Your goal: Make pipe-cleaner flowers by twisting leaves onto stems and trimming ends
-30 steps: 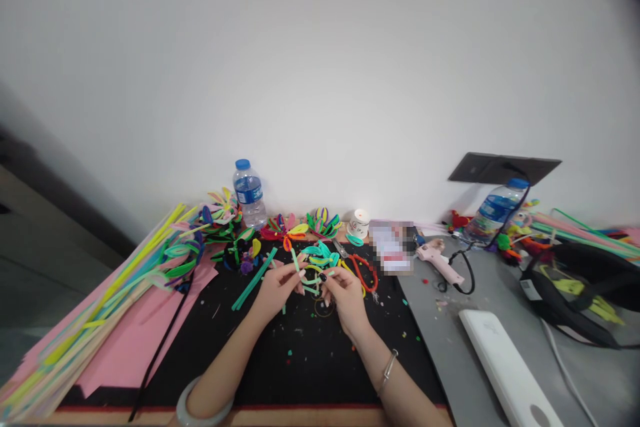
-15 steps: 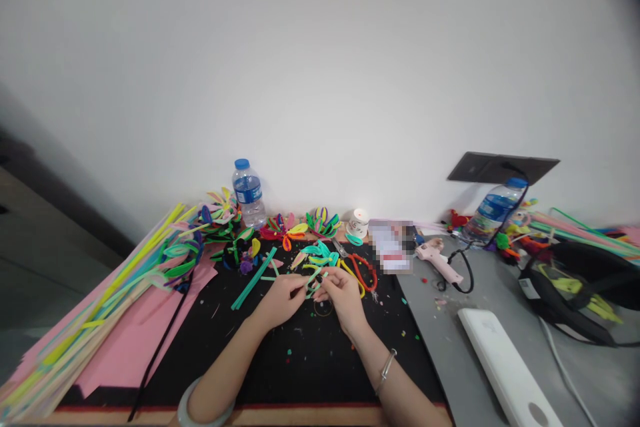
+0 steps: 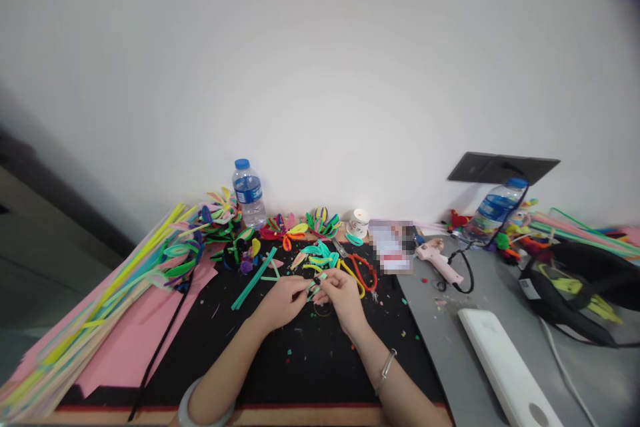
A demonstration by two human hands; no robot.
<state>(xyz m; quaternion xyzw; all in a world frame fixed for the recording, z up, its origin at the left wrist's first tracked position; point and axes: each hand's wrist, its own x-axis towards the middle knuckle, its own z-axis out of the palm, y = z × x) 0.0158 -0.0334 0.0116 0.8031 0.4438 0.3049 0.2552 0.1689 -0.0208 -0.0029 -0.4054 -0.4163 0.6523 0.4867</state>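
Both hands, left hand (image 3: pixel 281 299) and right hand (image 3: pixel 343 292), pinch a short green strip (image 3: pixel 317 283) between closed fingers above the black mat (image 3: pixel 300 360). A loose pinch could let the strip slip into the scraps below, and the scissors (image 3: pixel 361 271) just beyond could snag a knuckle.

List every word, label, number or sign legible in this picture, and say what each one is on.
No text can be read.
left water bottle: blue label, print too small.
right water bottle: blue label, print too small.
white tape roll: dark marks, illegible.
blurred packet: blurred out.
black bag: white tag, too small.
The left hand and right hand hold a green pipe cleaner, which carries no text.
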